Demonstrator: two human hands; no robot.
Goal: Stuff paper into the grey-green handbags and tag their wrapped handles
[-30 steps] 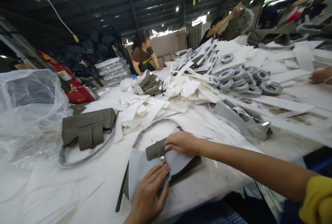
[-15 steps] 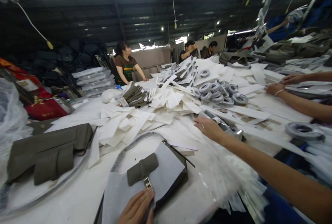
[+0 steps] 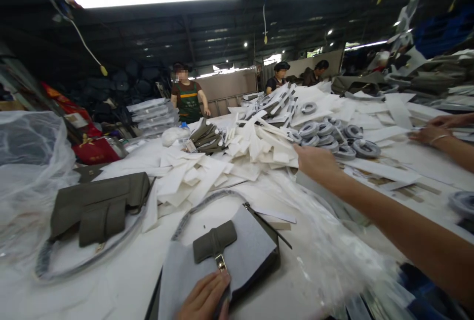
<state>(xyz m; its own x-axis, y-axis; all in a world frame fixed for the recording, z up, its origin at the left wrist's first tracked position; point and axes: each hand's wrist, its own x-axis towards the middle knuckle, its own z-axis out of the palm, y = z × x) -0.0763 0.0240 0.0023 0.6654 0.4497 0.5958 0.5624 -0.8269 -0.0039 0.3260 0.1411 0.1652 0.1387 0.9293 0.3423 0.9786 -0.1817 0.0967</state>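
Note:
A grey-green handbag (image 3: 274, 256) lies before me. A pale sheet (image 3: 255, 233) covers its front, and its small flap (image 3: 215, 241) with a metal clasp (image 3: 221, 262) lies on top. My left hand (image 3: 207, 293) grips the bag just below the clasp, fingers together on it, thumb partly hidden. The bag's wrapped handle (image 3: 188, 211) arches away from me. My right hand (image 3: 318, 164) is stretched out to the pile of white sheets and strips (image 3: 255, 144), its fingers curled at the pile's edge. What those fingers hold, if anything, cannot be made out.
Another grey-green handbag (image 3: 103, 201) lies left, beside clear plastic wrapping (image 3: 33, 147). Wrapped grey rings (image 3: 326, 135) sit beyond my right hand. Clear plastic sheeting (image 3: 314, 256) spreads under my right arm. A co-worker's hands (image 3: 433, 132) work at right; a person in an apron (image 3: 188, 98) stands behind.
My right hand has moved forward from a grey piece with shiny parts to the white pile. My left hand stays on the bag. The whole view has shifted, and the aproned person stands straighter.

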